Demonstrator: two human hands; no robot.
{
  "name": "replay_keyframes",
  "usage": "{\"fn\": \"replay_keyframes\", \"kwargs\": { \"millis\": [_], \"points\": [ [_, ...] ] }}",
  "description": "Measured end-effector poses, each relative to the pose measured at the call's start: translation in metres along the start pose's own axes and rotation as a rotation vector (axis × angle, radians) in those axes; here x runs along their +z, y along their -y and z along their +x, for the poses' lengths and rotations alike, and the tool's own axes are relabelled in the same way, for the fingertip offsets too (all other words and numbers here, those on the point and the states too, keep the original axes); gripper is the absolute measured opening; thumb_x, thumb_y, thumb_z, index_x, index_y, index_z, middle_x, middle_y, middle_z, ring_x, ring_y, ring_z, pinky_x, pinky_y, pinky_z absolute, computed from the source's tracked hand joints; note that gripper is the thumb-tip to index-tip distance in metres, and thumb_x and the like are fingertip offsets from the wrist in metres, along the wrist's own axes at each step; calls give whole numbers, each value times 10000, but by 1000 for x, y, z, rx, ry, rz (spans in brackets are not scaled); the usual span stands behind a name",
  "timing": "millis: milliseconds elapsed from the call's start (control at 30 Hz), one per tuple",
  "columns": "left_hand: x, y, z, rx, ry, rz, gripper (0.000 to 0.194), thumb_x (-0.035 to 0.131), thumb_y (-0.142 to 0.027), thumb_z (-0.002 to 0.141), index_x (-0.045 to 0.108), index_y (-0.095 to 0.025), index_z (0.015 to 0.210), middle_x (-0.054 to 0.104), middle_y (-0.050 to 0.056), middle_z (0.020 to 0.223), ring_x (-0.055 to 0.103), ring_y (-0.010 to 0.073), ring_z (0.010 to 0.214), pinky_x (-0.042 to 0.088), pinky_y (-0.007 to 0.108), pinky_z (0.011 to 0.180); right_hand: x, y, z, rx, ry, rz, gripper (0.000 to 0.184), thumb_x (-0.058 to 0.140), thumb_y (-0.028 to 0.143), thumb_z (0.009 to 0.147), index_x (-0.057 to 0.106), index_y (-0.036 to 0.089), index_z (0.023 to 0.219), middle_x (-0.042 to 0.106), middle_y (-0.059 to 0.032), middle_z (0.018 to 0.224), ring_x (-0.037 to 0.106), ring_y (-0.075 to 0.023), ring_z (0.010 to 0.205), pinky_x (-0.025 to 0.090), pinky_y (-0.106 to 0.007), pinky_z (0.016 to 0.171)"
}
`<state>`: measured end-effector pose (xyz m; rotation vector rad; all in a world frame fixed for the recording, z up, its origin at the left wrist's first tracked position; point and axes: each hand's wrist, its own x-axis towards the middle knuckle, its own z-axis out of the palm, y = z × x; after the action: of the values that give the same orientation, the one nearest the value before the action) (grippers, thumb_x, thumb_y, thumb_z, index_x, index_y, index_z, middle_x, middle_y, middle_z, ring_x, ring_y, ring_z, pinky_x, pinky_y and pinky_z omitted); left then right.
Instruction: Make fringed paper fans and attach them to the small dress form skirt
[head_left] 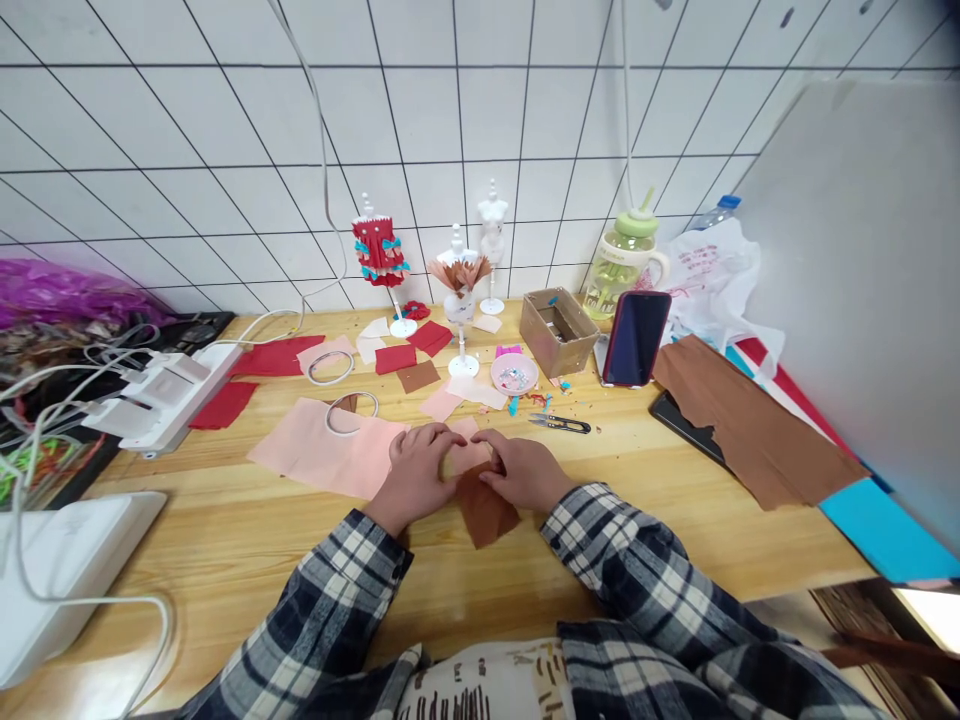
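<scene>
Just in front of me on the wooden table lies a small brown crepe piece (486, 508), with a pale pink crepe piece (466, 450) directly beyond it. My left hand (421, 474) is closed at their left side, its thumb and fingers curled onto the brown piece's upper edge. From the right, my right hand (526, 472) pinches that same edge, thumb against curled fingers. Whether the pieces are cloth or paper I cannot tell. A larger pink sheet (315, 450) reaches under my left hand, and a white ring (351, 432) rests on it.
Behind my hands stand small white dress forms: one with brown petal-like pieces (459, 275), one in red ruffles (379, 250), one bare (492, 240). Thread snips (561, 424), a bead dish (515, 374), a cardboard box (559, 335) and a phone (636, 338) stand right; a power strip (172, 400) left.
</scene>
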<state>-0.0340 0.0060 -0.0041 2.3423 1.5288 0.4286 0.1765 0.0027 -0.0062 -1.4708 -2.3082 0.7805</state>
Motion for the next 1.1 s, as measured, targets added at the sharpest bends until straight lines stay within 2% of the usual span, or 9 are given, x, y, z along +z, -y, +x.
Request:
{"fn": "replay_keyframes", "kwargs": {
  "millis": [133,200,333,500,667,800,933,1033,1100],
  "points": [
    [-3,2,0,-8,41,-44,328,581,-287,816,607,-313,1142,552,39,1240,448,298,1200,252,534,1047,1,0,-1,12,19,1,501,663,252,816,492,266,1287,669,19,795,618,-174,748,342,-256,629],
    [-4,2,1,-13,50,-57,283,530,-304,864,613,-315,1134,556,32,1233,451,287,1197,250,534,1049,1,0,0,23,27,16,482,662,244,811,506,264,1266,664,23,788,613,-171,746,341,-254,631],
    [-3,1,1,-1,27,-25,332,601,-451,834,615,-301,1129,564,42,1210,459,297,1184,260,528,1042,-1,0,1,23,34,42,476,654,231,799,512,259,1253,660,29,785,605,-164,741,331,-248,624],
    [0,1,1,-2,10,3,337,635,-428,813,613,-299,1124,568,42,1204,477,290,1167,269,518,1037,1,0,0,23,7,21,446,631,286,822,515,251,1251,665,12,793,608,-174,744,328,-255,626],
    [-1,1,1,6,12,-5,315,616,-411,833,618,-296,1126,574,45,1206,480,293,1172,277,527,1033,4,0,0,33,-18,0,403,572,197,837,533,245,1235,676,0,811,615,-175,754,326,-260,630],
    [2,4,1,14,-2,-18,261,583,-356,861,633,-287,1108,584,47,1207,498,281,1159,290,522,1034,2,-5,-1,9,-19,74,409,590,178,825,534,234,1226,658,16,779,604,-159,727,347,-250,633],
    [4,5,2,24,-75,-26,268,564,-346,881,626,-274,1132,610,53,1195,519,267,1145,325,490,1017,-8,-22,-2,-27,-30,97,385,620,171,818,562,254,1190,650,24,783,587,-151,727,371,-249,648],
    [-4,7,2,13,-197,-30,272,513,-341,913,632,-243,1137,632,68,1175,542,250,1124,362,447,997,-18,-40,-3,74,-192,3,305,610,180,842,586,235,1141,650,6,775,583,-175,779,392,-276,700],
    [-13,13,0,-42,-286,6,266,486,-329,921,662,-222,1090,653,77,1128,564,248,1087,385,428,977,-23,-50,-3,116,-247,-31,278,615,194,846,592,227,1121,654,-2,782,585,-187,801,406,-296,730]
  ]
}}
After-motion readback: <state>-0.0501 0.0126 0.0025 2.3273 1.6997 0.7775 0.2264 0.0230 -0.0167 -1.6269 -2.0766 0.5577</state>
